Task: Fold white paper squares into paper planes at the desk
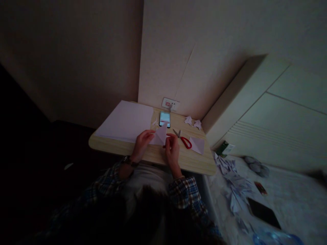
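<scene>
With the phone (165,117) as landmark, the folded paper (160,135) is on its near side, its tip reaching toward the phone's lower edge. The left hand (143,141), left of and nearer than the phone, has thumb and fingers clamped on the paper's left edge. The right hand (171,149), nearer than the phone, is at the paper's right edge; in this dim light I cannot tell whether its fingers grip. The red-handled scissors (182,138) lie open to the phone's near right, touching or just beside a paper piece (198,145). Large white sheets (126,119) lie to the phone's left.
</scene>
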The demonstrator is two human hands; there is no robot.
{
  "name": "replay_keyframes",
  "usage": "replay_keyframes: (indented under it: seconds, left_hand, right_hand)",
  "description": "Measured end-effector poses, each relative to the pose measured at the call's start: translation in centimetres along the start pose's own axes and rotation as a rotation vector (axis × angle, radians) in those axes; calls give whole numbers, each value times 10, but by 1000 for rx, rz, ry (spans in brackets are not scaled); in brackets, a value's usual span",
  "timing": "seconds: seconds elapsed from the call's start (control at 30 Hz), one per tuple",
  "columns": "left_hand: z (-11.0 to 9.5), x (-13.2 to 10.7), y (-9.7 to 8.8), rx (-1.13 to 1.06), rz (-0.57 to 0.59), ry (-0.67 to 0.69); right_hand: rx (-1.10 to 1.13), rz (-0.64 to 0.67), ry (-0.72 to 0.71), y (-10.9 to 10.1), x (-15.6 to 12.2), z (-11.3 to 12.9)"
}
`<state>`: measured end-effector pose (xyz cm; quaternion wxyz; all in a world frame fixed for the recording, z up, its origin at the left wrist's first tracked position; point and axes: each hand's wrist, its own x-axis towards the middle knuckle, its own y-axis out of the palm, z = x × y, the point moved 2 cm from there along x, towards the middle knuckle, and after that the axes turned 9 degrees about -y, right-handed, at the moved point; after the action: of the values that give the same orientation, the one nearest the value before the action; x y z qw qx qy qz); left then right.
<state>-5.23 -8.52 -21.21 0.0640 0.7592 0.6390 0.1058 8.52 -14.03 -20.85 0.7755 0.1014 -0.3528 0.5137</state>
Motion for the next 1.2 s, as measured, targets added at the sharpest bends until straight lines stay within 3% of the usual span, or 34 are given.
replay_keyframes:
  seconds: [0.5, 0.73, 0.97, 1.2]
  left_hand:
    - [0, -2, 0, -10, -12, 7]
    - [1, -2, 2, 9, 34, -3]
    - [1, -2, 6, 101, 154, -51]
    - [-2, -6, 6, 76, 133, -82]
  right_hand:
    - [11, -1, 31, -1, 1, 0]
    - [-17, 28, 33, -2, 3, 2]
    - [-117, 48, 28, -5, 4, 7]
    - [-82, 54, -16, -6, 4, 11]
